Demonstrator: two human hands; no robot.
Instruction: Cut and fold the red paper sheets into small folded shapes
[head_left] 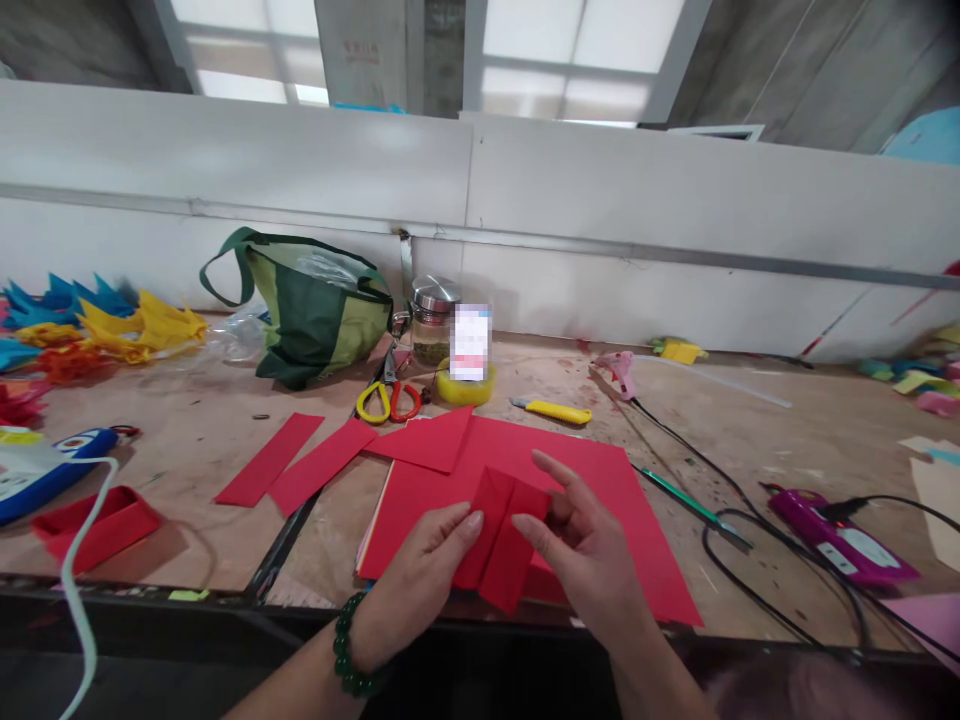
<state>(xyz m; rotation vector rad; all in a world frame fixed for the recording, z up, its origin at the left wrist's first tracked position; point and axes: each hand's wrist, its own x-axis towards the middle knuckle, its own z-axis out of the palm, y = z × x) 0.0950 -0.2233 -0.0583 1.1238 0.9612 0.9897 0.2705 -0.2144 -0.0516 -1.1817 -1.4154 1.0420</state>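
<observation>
A creased piece of red paper (504, 545) is held up over a stack of red sheets (420, 500). My left hand (421, 572) pinches its left side, thumb on top and the other fingers hidden beneath. At the right edge, my right hand (592, 552) has its thumb on the near face and fingers curled behind, with the index finger raised. Beyond the stack lie red paper strips (270, 460) and a red folded piece (431, 440). A dark green bead bracelet (346, 650) circles my left wrist.
Scissors (390, 385), a yellow utility knife (555, 411), tape roll (469, 388), jar (433, 320) and green bag (322, 310) stand behind. To the right are a pink glue gun (619, 372), green pen-like tool (682, 495), and purple power strip (840, 540) with cords. A red paper ring (97, 530) lies left.
</observation>
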